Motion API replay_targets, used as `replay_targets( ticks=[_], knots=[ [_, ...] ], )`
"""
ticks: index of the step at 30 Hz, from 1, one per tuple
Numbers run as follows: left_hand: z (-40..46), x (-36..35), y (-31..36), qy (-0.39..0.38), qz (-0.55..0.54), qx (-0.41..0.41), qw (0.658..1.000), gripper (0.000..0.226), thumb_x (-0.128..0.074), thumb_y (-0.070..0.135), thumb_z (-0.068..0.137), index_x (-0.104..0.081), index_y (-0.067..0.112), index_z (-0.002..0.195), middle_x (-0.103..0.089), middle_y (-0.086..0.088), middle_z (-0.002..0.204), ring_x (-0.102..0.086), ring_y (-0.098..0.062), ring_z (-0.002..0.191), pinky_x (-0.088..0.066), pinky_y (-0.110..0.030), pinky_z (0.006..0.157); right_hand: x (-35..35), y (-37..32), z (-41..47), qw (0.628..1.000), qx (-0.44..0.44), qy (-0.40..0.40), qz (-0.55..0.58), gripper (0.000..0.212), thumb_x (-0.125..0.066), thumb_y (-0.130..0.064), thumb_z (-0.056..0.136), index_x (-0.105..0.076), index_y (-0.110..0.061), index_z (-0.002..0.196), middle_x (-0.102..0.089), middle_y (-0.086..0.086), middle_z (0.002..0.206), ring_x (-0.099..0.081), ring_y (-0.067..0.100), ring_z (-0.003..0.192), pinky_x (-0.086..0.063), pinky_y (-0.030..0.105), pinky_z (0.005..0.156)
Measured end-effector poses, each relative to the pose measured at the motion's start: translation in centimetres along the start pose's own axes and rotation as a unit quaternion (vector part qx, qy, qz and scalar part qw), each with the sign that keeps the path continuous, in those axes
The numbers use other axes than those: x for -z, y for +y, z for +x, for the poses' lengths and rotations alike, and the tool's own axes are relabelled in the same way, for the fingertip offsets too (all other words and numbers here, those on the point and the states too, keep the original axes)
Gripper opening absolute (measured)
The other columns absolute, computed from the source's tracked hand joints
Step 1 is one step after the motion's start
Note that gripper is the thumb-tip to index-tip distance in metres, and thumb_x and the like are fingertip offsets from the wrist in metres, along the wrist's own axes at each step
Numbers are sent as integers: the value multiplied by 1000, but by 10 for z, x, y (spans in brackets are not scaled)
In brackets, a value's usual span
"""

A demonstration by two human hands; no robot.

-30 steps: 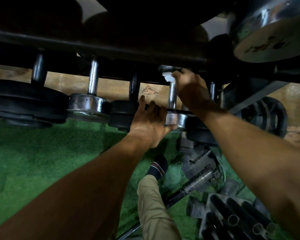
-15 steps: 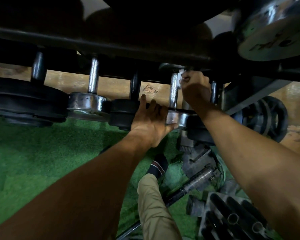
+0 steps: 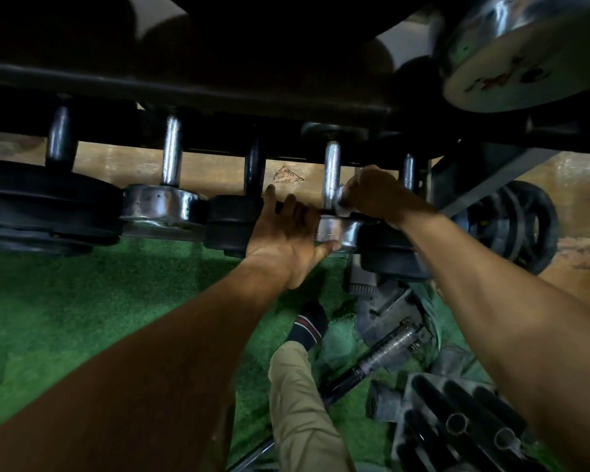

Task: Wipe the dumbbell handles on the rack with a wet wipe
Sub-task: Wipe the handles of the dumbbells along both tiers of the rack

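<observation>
Dumbbell handle, knurled chrome steel bar (image 3: 331, 172), stood upright on black metal rack (image 3: 184, 93), fourth from left. White wet wipe (image 3: 342, 202) pinched against handle base by right hand (image 3: 372, 194). Left hand (image 3: 283, 233) flat, fingers straight, pressed on shiny chrome end disc (image 3: 338, 231). Green artificial turf (image 3: 65, 301) underneath. Markings on large chrome plate (image 3: 525, 56) illegible.

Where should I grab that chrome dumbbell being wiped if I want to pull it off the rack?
Grip the chrome dumbbell by the bare upper stretch of its handle, coming from the front. The left hand already steadies the near head, and the right hand holds the wet wipe at the lower handle, so only that shaft is free.
</observation>
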State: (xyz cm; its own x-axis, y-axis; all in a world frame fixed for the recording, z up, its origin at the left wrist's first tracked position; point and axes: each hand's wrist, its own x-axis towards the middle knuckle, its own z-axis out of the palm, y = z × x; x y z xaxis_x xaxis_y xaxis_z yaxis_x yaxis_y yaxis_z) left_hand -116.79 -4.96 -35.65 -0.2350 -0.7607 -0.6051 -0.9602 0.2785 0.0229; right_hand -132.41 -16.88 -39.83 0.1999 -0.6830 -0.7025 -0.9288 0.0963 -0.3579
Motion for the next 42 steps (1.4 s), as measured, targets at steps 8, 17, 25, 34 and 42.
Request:
replay_targets(
  ticks=[8, 17, 25, 34, 42],
  knots=[
    [1, -3, 0, 11, -14, -12, 1000, 78, -17, 68, 104, -32, 10, 154, -45, -9, 150, -33, -32, 143, -5, -63, 122, -7, 4, 7, 995, 15, -102, 13, 11, -61, 2, 83, -65, 11, 78, -53, 15, 65, -46, 17, 55, -34, 27, 55],
    [2, -6, -2, 21, -3, -10, 1000, 80, -16, 69, 103, -27, 11, 157, -34, -9, 161, -27, -33, 148, -4, -63, 122, -8, 6, 24, 925, -123, -139, 332, 21, -49, 6, 93, -65, -6, 85, -66, 10, 73, -65, 15, 58, -52, 23, 53],
    [-1, -3, -1, 18, 37, -17, 999, 81, -13, 67, 105, -22, 5, 157, -37, -14, 157, -28, -37, 146, -7, -64, 122, -8, -12, 33, 800, -173, -39, 573, 39, -36, 6, 85, -63, -13, 104, -57, 9, 83, -56, 17, 68, -55, 26, 67],
    [0, -3, 0, 14, 23, -3, 1000, 84, -15, 69, 104, -20, 5, 158, -36, -16, 159, -26, -37, 149, -4, -63, 123, -9, -17, 13, 959, 13, 229, 169, 26, -63, -11, 85, -77, -25, 102, -73, -1, 94, -68, 21, 92, -54, 35, 90],
    [2, -8, 1, 16, 13, 7, 1000, 85, -16, 71, 103, -23, 5, 156, -36, -14, 159, -26, -36, 148, -4, -60, 124, -7, -29, 22, 882, 247, 222, -334, 20, -51, -22, 98, -69, -22, 109, -60, 0, 115, -69, 30, 88, -54, 37, 64]
  ],
)
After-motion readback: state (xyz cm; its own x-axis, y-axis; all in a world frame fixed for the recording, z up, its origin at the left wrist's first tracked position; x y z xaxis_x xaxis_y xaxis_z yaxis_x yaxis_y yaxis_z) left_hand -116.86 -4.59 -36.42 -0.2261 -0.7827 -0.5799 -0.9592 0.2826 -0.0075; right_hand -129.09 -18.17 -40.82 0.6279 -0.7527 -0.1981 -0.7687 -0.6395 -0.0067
